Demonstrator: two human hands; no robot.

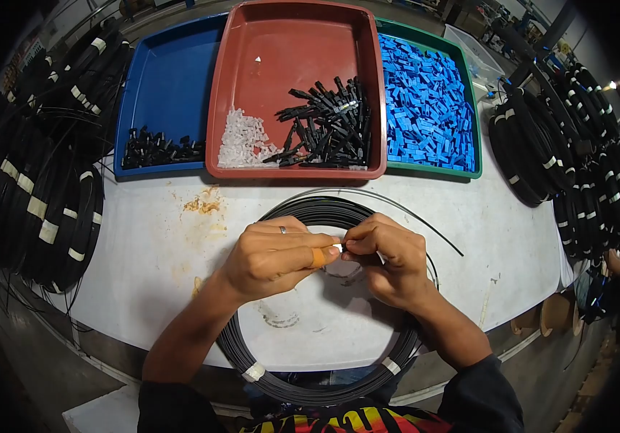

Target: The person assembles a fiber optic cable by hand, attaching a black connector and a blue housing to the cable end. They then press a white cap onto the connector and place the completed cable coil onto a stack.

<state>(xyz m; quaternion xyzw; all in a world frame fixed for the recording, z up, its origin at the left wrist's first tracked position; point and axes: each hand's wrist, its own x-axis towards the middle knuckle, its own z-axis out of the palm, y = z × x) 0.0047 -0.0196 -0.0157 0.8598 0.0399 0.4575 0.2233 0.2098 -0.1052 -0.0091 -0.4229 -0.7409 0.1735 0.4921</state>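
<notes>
- Head view: the left hand (274,252) has its thumb and fingertips together, clamped on a small white piece (338,247). An orange band (318,257) wraps one finger.
- The right hand (389,256) comes in from the other side, thumb and fingers pinched on a dark bit (344,247) right beside the white piece. The fingertips cover most of both, so whether they are joined cannot be told.
- Both are held up over the table (512,267), above the opening of a black cable coil (295,390); neither palm rests on anything.
- The step in hand looks like fine fitting or adjusting of the two small parts, and how far along it is stays hidden. From this hold, any further move calls for steady fingertips, the parts kept in line and only light force, as such small pieces could slip or tilt.
- Beyond the coil stand the blue tray (172,65), the red tray (288,43) with clear pieces (243,141) and black parts (331,126), and the green tray (477,144) with blue clips (425,108).
</notes>
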